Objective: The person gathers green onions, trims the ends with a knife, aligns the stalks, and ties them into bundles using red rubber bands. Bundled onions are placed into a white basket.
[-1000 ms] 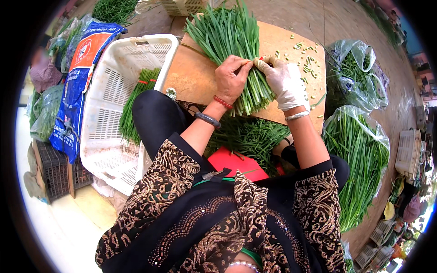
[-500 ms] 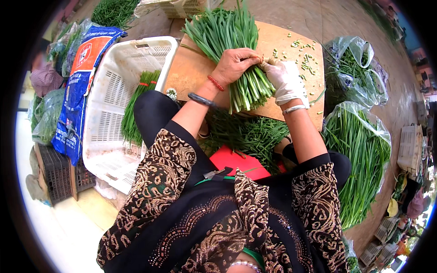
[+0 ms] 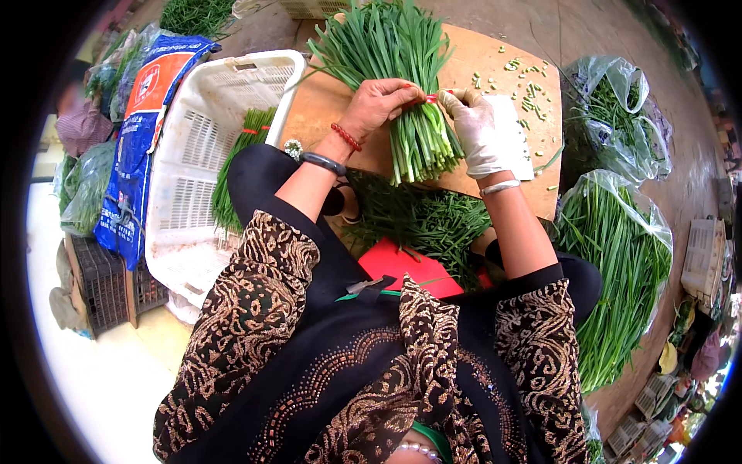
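A thick bundle of green chives [image 3: 384, 46] lies on the wooden board [image 3: 325, 108], its pale cut ends [image 3: 423, 147] toward me. A red band [image 3: 430, 99] crosses the bundle just above the stems. My left hand [image 3: 380, 107], bare, pinches at the band's left side, finger and thumb pressed together. On the other side my right hand [image 3: 473, 127], in a whitish glove, is closed in a pinch on the band. How the band passes beneath the chives is hidden.
Cut bits [image 3: 532, 100] are scattered over the board's right part. At left, a white plastic crate [image 3: 182, 174] holds a banded chive bundle [image 3: 243, 166]; a blue sack [image 3: 131, 178] stands beyond it. Bagged chives [image 3: 614, 286] stand at right. Loose greens [image 3: 417, 220] lie below the board.
My hands have moved slightly apart, and the red band now shows between them across the bundle. The view has shifted a little.
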Demonstrator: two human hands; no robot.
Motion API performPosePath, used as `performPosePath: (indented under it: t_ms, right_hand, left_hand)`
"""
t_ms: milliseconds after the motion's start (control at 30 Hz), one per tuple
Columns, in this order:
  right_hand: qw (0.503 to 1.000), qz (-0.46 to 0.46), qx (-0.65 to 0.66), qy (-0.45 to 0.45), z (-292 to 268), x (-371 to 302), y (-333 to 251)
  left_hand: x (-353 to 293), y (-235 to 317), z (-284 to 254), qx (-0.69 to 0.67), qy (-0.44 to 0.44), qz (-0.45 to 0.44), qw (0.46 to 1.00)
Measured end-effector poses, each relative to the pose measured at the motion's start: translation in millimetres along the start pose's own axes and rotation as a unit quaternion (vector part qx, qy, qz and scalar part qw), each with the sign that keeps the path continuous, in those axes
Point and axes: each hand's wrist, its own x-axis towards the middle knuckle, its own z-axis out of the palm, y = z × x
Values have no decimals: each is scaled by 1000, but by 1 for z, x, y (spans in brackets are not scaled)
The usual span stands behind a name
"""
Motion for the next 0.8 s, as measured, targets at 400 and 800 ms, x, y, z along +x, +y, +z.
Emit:
performPosePath:
  t_ms: [400, 800]
  right_hand:
    - [666, -538, -500, -130, -25, -40, -94]
    - [702, -458, -518, -169, -25, -31, -84]
  left_hand:
    - [33, 58, 1, 558, -88, 331, 756]
    - [85, 24, -9, 419, -277, 129, 855]
